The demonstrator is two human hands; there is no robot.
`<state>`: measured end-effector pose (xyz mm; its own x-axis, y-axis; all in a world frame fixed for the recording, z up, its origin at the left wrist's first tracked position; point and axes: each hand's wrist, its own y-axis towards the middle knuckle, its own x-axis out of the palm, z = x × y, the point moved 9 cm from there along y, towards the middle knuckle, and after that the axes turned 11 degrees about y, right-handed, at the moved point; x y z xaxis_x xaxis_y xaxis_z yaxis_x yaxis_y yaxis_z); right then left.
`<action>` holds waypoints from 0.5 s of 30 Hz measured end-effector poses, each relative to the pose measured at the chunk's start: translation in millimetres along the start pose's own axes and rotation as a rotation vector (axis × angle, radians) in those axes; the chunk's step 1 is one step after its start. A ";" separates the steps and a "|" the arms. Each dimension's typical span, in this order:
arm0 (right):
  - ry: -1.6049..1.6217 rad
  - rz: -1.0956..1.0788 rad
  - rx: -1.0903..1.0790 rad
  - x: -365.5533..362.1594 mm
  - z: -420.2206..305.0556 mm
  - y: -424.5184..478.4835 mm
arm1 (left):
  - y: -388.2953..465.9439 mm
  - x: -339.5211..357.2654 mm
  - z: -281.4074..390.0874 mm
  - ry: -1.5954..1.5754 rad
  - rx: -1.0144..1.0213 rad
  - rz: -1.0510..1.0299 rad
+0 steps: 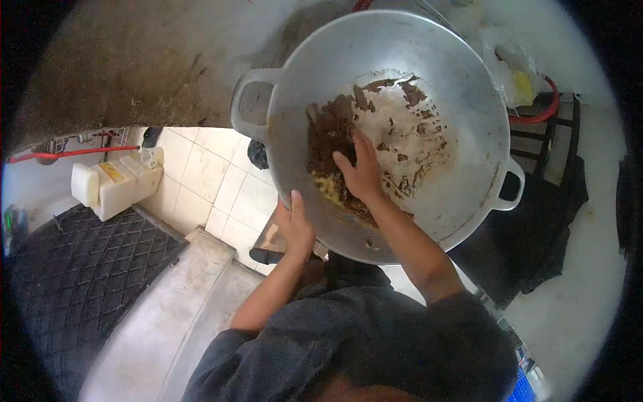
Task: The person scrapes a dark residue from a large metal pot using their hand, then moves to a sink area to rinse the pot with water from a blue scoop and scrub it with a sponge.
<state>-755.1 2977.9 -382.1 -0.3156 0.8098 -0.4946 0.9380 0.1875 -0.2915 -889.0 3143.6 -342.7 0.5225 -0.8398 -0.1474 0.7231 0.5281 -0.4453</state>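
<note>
A large metal wok (472, 100) with two loop handles lies before me. Dark brown crumbly food residue (329, 125) is heaped on the left side of its inside, with a yellowish patch (329, 188) below it and scattered flakes across the bottom. My right hand (360, 168) reaches into the wok and touches the right edge of the brown heap, its fingers spread; whether it holds any of the residue I cannot tell. My left hand (296, 223) grips the wok's rim at the lower left, thumb and fingers on either side of the edge.
A stained concrete surface (125, 65) extends behind and left of the wok. White plastic jerrycans (120, 186) stand by a black ribbed mat (95, 261) at left. A red hose (545, 113), a clear plastic bag (520, 83) and a black metal rack (540, 135) are at right.
</note>
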 end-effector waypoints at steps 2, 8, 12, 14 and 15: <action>0.054 -0.073 -0.031 -1.8 -7.1 1.2 | 0.5 1.7 -0.6 -0.087 0.010 0.025; 0.125 0.059 -0.371 -33.0 -30.1 65.5 | 2.2 -0.9 1.0 0.096 0.073 0.004; -0.044 -0.013 -0.406 -8.0 -28.4 67.3 | 5.7 -7.0 -9.2 0.148 0.113 0.117; -0.065 -0.083 -0.383 5.9 -28.2 52.3 | 4.3 -5.3 -11.6 0.041 0.077 0.134; -0.064 -0.091 -0.396 9.8 -33.0 45.3 | 2.5 -3.3 -8.1 0.015 0.058 0.122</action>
<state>-711.0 3012.7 -373.1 -0.3968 0.7458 -0.5351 0.8844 0.4667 -0.0055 -892.6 3146.7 -350.5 0.6016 -0.7704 -0.2111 0.6797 0.6326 -0.3712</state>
